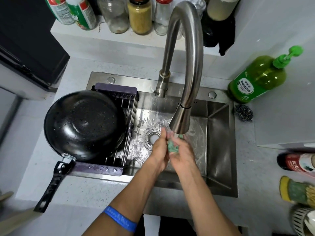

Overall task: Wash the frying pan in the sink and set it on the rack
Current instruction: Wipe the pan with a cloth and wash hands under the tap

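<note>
Frying pan, black and speckled, beaded with water drops, lies upside down on the rack that spans the left end of the steel sink, its ridged base facing up and its black handle reaching out over the near-left countertop. Right of the rack, under the spout of the curved faucet, a person's left hand and right hand are pressed together, fingers curled round a green scrubbing cloth held between them. The sink floor around the drain is wet and spotted with droplets. A green pump bottle of liquid stands on the counter at the sink's far-right corner, a dark wire scourer just beside it. Behind the sink, a ledge carries jars, one filled with yellowish grains, another nearly empty.
</note>
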A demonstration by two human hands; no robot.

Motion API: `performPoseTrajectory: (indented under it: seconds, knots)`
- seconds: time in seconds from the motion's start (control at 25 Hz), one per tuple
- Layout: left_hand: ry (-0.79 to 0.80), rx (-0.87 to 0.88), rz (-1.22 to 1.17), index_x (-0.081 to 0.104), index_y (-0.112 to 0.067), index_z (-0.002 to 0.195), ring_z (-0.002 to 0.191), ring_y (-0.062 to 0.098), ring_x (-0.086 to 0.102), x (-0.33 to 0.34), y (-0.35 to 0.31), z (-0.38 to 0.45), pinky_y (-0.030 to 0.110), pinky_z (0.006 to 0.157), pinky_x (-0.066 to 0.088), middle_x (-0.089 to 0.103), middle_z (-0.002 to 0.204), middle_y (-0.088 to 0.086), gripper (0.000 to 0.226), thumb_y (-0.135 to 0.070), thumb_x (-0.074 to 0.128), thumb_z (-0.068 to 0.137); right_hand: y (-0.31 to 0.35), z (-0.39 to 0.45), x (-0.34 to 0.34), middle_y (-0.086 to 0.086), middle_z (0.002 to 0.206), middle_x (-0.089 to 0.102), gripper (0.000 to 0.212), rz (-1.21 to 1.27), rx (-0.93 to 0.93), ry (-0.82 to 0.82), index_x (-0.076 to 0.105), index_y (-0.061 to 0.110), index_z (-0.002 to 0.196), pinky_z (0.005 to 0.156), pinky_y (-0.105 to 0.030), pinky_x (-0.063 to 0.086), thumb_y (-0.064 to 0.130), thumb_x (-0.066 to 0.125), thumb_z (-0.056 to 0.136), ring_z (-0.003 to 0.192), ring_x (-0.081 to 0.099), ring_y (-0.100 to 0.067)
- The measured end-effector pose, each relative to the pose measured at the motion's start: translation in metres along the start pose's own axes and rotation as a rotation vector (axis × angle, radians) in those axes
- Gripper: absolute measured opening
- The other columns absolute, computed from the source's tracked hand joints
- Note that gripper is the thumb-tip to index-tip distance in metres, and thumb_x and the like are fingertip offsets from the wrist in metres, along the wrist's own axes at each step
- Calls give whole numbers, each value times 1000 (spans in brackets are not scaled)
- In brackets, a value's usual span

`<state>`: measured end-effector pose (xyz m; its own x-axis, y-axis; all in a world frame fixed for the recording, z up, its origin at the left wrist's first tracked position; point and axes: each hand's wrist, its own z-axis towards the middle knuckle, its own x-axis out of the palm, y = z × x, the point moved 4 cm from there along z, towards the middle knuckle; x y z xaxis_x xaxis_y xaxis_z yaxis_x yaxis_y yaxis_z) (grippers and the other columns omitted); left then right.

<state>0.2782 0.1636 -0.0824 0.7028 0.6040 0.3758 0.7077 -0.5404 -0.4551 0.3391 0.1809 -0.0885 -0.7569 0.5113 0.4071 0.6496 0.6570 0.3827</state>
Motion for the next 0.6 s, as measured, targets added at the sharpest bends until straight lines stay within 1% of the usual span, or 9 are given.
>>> performPoseTrajectory:
  seconds: [0.04, 0.08, 0.12, 0.2, 0.24, 0.36, 0.48, 0.56, 0.6]
  knots:
    - [-16, 16, 17, 69, -3, 101, 67, 16, 69, 1, -2, 0, 27, 65, 56, 73, 80, 9, 58, -51, 37, 100, 2, -1, -1, -11, 79, 73, 20, -22, -24, 23, 65, 2, 105, 44, -23, 49, -9, 58, 90, 53, 65, -14]
    - [-32, 27, 24, 67, -3, 98, 57, 14, 66, 3, 0, 1, 23, 53, 53, 72, 73, 7, 53, -48, 38, 101, 4, -2, -4, -9, 72, 72, 18, -61, -55, 30, 64, 3, 105, 36, -20, 41, -7, 58, 91, 45, 57, -9]
    - [-55, 25, 40, 67, -5, 92, 52, 13, 63, 3, 3, 1, 22, 47, 50, 70, 69, 6, 50, -45, 39, 102, 5, -2, -6, -5, 64, 68, 12, -113, -81, 16, 64, 4, 99, 31, -18, 35, -4, 60, 92, 39, 51, -7]
    - [-90, 18, 25, 68, -9, 83, 54, 17, 60, 2, 11, 0, 26, 49, 49, 68, 74, 9, 48, -44, 41, 102, 4, -1, -9, 0, 51, 58, 8, -228, -110, -42, 63, 7, 87, 29, -16, 28, 1, 64, 92, 33, 41, -5]
    - [-82, 2, 10, 69, -10, 83, 54, 17, 56, 0, 15, 1, 27, 49, 47, 64, 77, 11, 48, -46, 43, 101, 5, 1, -10, 2, 47, 52, 11, -285, -122, -68, 61, 8, 83, 29, -15, 25, 4, 65, 93, 31, 37, -5]
    - [-52, -43, 35, 70, -13, 86, 56, 14, 57, -7, 26, -2, 27, 55, 49, 65, 75, 7, 41, -39, 44, 102, 13, 6, -20, 2, 43, 42, 36, -335, -168, -115, 52, 14, 63, 31, -13, 20, 19, 64, 97, 28, 30, -7]
    - [-21, -50, 251, 69, -15, 90, 69, 15, 65, -7, 45, -8, 29, 68, 54, 72, 77, 3, 29, -21, 44, 103, 33, 8, -36, 1, 46, 36, 41, -373, -201, -190, 46, 18, 61, 34, -15, 19, 25, 59, 98, 30, 26, -9]
    - [-61, 42, 425, 68, -19, 75, 73, 18, 64, 0, 52, -15, 30, 69, 55, 72, 76, 6, 32, -11, 48, 99, 50, 4, -45, -1, 51, 32, 43, -450, -175, -184, 40, 21, 57, 37, -17, 18, 26, 54, 98, 33, 24, -11]
    - [-81, 115, 501, 68, -20, 72, 75, 20, 64, 5, 51, -18, 32, 72, 54, 73, 79, 7, 32, -11, 51, 97, 57, -1, -49, -3, 52, 34, 44, -458, -144, -145, 40, 21, 55, 39, -19, 23, 27, 53, 97, 36, 28, -13]
